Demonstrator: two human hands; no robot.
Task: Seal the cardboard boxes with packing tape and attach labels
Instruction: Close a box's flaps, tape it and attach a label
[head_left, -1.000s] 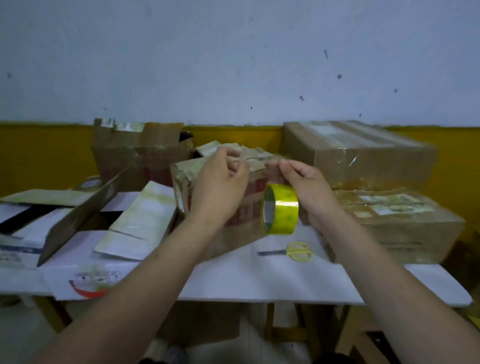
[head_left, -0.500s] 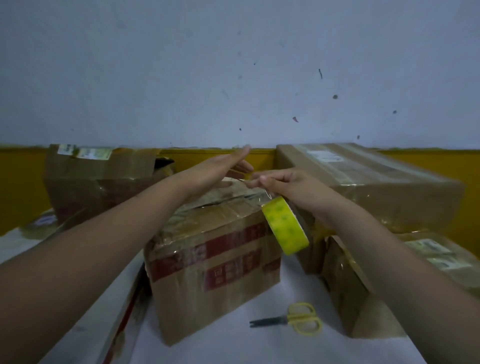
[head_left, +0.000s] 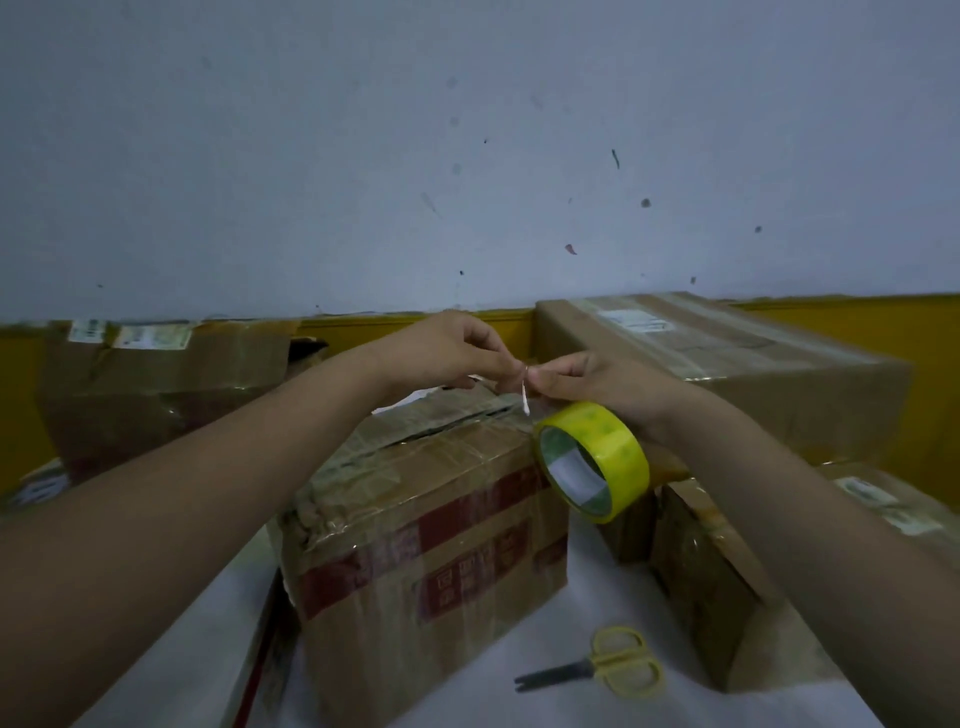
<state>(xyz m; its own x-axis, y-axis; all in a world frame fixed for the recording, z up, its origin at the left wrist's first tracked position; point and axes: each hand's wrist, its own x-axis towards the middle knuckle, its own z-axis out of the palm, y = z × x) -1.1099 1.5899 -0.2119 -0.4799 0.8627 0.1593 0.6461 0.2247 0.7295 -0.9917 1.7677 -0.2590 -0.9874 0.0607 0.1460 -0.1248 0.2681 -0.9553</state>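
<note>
Head view shows the yellow tape roll (head_left: 592, 460) a little right of the centre, hanging tilted under the right hand (head_left: 597, 384), with its open core turned toward the camera. Right hand's fingers are curled and pinch the loose tape end (head_left: 524, 395), a thin clear strip that goes up from the roll. At 9 o'clock from it the left hand (head_left: 447, 353) also pinches this strip, so both fingertips meet just above the top of the cardboard box (head_left: 426, 525). This box stands at the centre of the white tabletop (head_left: 545, 623), below both hands. Its top flaps are nearly closed, with a dark gap between them, and its front has a red printed band under old clear tape. At 5 o'clock from the box the scissors with yellow handles (head_left: 597, 667) lie flat on the tabletop, apart from it. At 3 o'clock two more taped boxes are stacked: the large upper box (head_left: 753, 374) on the lower box (head_left: 737, 582), each with a paper label on top. At 10 o'clock a crumpled box (head_left: 156, 384) stands against the wall, with labels at its top edge.
</note>
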